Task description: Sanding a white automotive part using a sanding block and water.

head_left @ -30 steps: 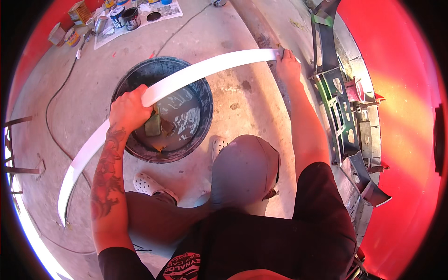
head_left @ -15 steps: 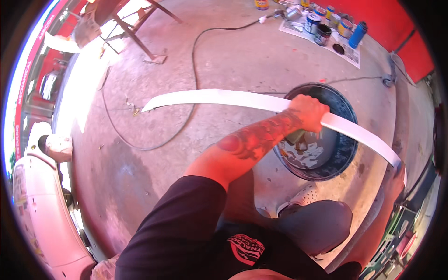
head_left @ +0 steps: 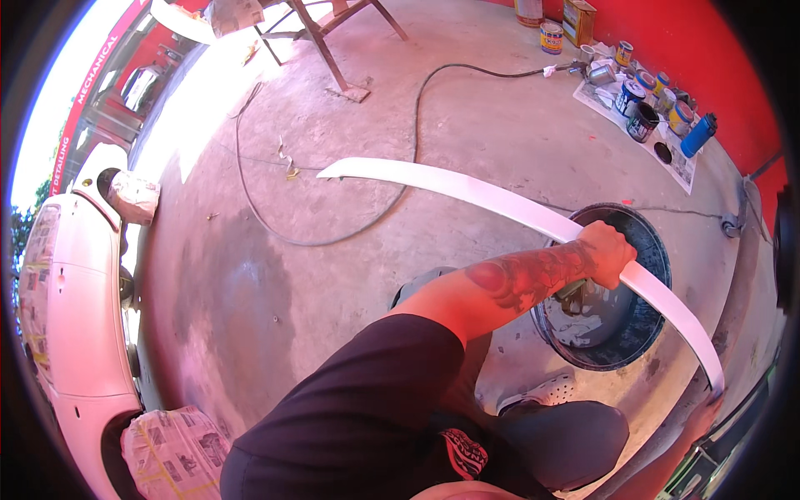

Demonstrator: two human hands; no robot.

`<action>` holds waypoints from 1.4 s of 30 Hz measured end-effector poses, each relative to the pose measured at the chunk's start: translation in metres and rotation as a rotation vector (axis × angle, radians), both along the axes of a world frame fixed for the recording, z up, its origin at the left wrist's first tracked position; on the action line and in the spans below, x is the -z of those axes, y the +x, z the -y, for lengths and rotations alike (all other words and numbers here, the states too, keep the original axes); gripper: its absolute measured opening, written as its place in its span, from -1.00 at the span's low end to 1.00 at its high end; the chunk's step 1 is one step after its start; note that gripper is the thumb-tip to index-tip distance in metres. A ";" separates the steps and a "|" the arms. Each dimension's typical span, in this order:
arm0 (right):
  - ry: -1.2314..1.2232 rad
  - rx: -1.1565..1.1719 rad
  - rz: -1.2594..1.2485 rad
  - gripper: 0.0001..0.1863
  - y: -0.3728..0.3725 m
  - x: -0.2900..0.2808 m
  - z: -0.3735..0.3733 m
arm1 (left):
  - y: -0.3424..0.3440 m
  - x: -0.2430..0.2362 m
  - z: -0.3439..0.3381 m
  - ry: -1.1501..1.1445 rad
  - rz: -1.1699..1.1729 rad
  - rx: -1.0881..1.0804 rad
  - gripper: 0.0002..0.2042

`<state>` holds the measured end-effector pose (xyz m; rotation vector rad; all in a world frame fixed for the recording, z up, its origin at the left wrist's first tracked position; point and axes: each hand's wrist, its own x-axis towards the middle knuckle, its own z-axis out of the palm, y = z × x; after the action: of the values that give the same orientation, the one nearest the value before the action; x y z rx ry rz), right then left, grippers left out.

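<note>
My left hand [head_left: 610,254] is closed around the middle part of a long, curved white strip [head_left: 492,204], above a black round tub [head_left: 646,325]. My right hand [head_left: 707,410], dim at the lower right edge, grips the strip's lower right end. The strip's far end tapers over the concrete floor. Murky water sits in the tub, with a greenish object [head_left: 572,292] partly hidden behind my left forearm. My bent legs are below, beside the tub.
A pale car body [head_left: 87,317] with masking paper stands at left. A metal stand [head_left: 321,50] is at the top. Paint cans [head_left: 642,121] and a blue bottle lie on newspaper by the red wall. A hose [head_left: 325,243] loops across the floor; dark metal parts edge the right.
My view has swung left, bringing the car and stand in and pushing the tub rightward in the picture. Both hands still hold the strip.
</note>
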<state>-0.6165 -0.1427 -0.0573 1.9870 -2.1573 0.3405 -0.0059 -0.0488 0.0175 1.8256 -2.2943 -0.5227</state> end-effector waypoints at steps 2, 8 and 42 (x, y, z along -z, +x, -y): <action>0.077 0.107 -0.042 -0.41 -0.049 0.007 0.009 | -0.005 -0.002 0.005 -0.018 0.006 0.011 -0.66; -0.024 -0.182 -0.208 -0.44 0.038 0.008 -0.007 | 0.001 0.007 0.000 -0.004 0.026 -0.004 -0.64; -0.013 -0.029 -0.201 -0.40 0.026 0.000 -0.014 | 0.002 -0.007 -0.004 0.013 0.018 0.017 -0.64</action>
<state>-0.5903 -0.1287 -0.0574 1.9547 -2.0004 0.1510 -0.0038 -0.0451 0.0241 1.8255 -2.3261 -0.5269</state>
